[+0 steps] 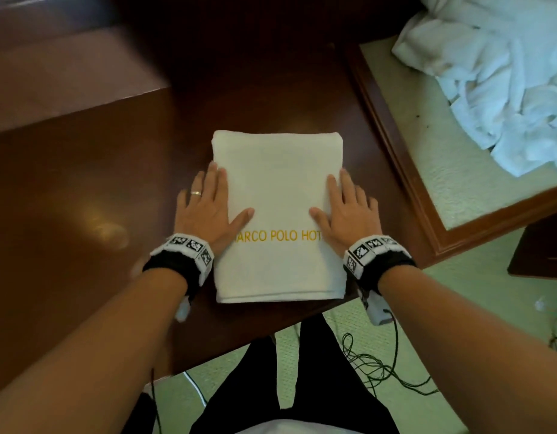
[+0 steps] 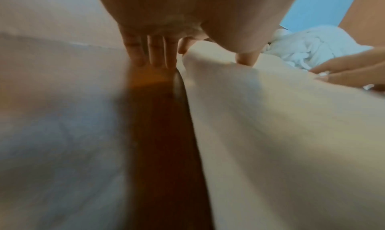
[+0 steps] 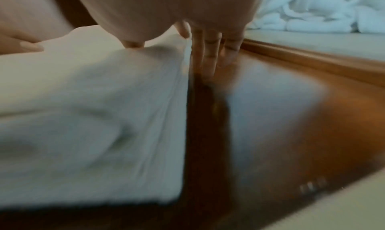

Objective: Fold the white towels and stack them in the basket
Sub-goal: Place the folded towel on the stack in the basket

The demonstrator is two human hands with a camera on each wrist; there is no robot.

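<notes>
My left hand (image 1: 206, 205) and right hand (image 1: 344, 211) lie flat, gripping nothing, along both sides of the folded towel (image 1: 278, 189) at centre frame on the surface (image 1: 83, 183); I should press evenly before lifting.
</notes>
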